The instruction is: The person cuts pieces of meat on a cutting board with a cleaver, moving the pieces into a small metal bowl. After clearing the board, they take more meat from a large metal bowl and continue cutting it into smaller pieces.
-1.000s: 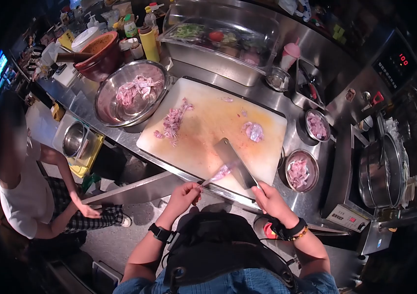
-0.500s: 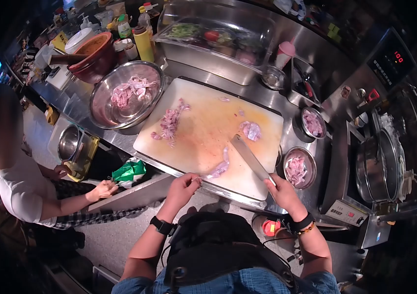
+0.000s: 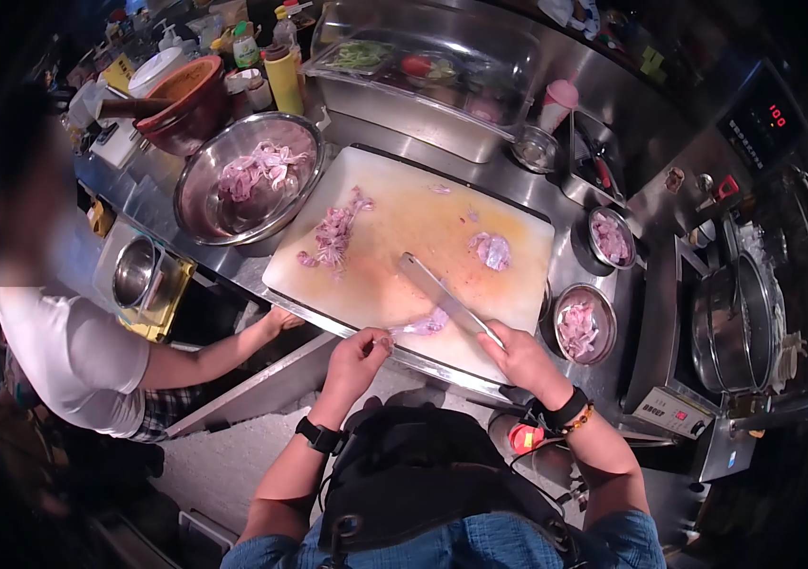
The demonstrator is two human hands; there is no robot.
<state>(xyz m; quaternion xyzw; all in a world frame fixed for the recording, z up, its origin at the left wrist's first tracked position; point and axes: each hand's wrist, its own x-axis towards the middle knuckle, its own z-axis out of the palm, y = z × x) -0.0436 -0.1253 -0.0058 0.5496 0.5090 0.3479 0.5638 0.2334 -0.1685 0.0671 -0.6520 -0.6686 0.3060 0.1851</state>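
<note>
My right hand point(image 3: 523, 355) grips the handle of a long broad-bladed knife point(image 3: 444, 290), its blade slanting up and left over the cutting board point(image 3: 508, 327). At the board's near edge, my left hand point(image 3: 360, 358) pinches the thin end of a strip of raw pale-pink meat point(image 3: 426, 324). The rest of that strip lies on the board, with the knife blade right beside it. A pile of pink meat pieces point(image 3: 333, 237) is on the board's left part. Toward the right lies a rounded pale clump of meat point(image 3: 491, 251).
A large steel bowl point(image 3: 197, 197) with raw meat stands left of the board. Two small bowls of meat point(image 3: 597, 356) point(image 3: 628, 263) are on the right. Behind is a steel container with a clear cover point(image 3: 404, 100). A co-worker point(image 3: 91, 351) reaches toward an open drawer point(image 3: 242, 379) at left.
The knife has swung left and down to the meat strip, whose far end now lies lower. The co-worker's hand has moved right, nearer the board, and the green packet is out of sight.
</note>
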